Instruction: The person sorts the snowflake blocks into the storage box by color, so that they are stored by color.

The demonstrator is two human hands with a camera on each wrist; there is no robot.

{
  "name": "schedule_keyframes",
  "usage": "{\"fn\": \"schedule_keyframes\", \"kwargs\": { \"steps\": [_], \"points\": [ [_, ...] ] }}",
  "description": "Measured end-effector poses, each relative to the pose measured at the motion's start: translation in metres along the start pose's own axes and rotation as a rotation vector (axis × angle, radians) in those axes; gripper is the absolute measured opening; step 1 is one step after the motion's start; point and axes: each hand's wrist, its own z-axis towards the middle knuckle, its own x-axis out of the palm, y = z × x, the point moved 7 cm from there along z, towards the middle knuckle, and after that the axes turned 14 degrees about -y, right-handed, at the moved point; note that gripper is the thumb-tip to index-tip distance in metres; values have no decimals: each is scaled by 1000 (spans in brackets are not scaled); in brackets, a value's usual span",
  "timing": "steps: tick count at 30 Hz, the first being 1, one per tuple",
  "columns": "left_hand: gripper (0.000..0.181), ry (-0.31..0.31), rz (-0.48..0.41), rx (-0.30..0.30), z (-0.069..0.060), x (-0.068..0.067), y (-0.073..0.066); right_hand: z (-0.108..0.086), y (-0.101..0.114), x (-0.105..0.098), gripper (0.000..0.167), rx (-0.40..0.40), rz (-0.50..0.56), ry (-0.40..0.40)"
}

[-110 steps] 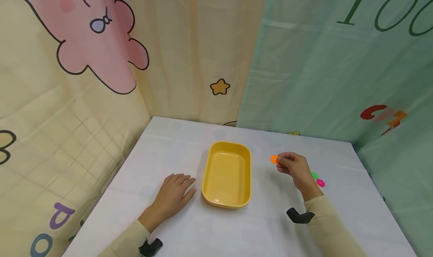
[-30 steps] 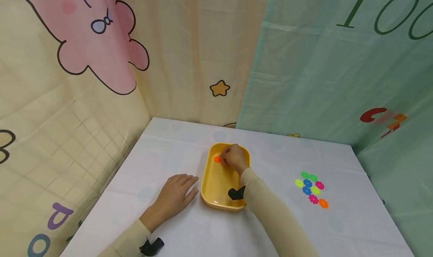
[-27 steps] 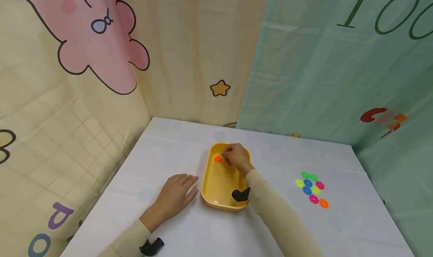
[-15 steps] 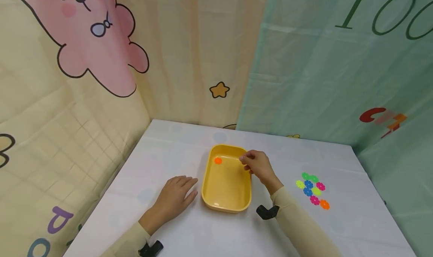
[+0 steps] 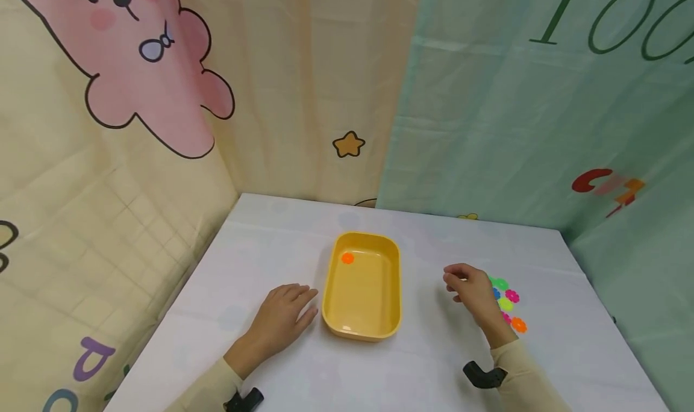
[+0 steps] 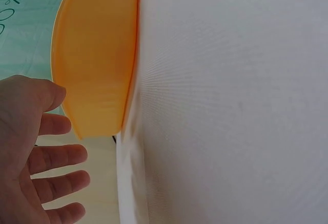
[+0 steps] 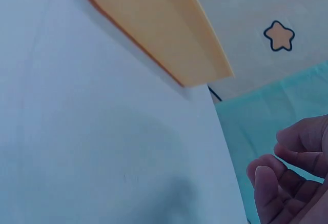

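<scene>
A small orange flower-shaped disc [image 5: 347,258] lies in the yellow tray [image 5: 362,335], close to its far left corner. To the left of the tray my left hand [image 5: 279,318] is low over the table, its fingers relaxed and apart; in the left wrist view it holds nothing. My right hand [image 5: 472,291] hovers right of the tray with loosely bent fingers and nothing visible between them. Beside and partly behind it lies a group of flower discs, among them a green disc [image 5: 501,284], a pink disc [image 5: 512,296], a yellow disc [image 5: 505,304] and an orange disc [image 5: 518,324].
Everything stands on a table with a white cloth [image 5: 303,376]. A cream curtain [image 5: 282,99] and a green curtain [image 5: 504,117] hang behind the table. Black wrist mounts [image 5: 484,376] sit at both sleeves.
My right hand has carried an orange flower disc into the tray, let it go and moved back right toward the group of discs. The left hand has stayed almost in place.
</scene>
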Motion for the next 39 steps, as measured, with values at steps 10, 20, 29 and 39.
{"fn": "schedule_keyframes", "kwargs": {
  "steps": [10,20,29,39],
  "points": [
    [40,5,9,7,-3,7,4,-6,-48,-74,43,-31,-174,-142],
    [37,-7,11,7,-5,6,4,-1,-86,-132,55,121,-275,-204],
    [38,-14,7,5,-4,3,5,6,-116,-136,59,176,-355,-142],
    [38,-5,3,4,-4,3,7,2,-127,-121,57,106,-452,-12]
  ]
}}
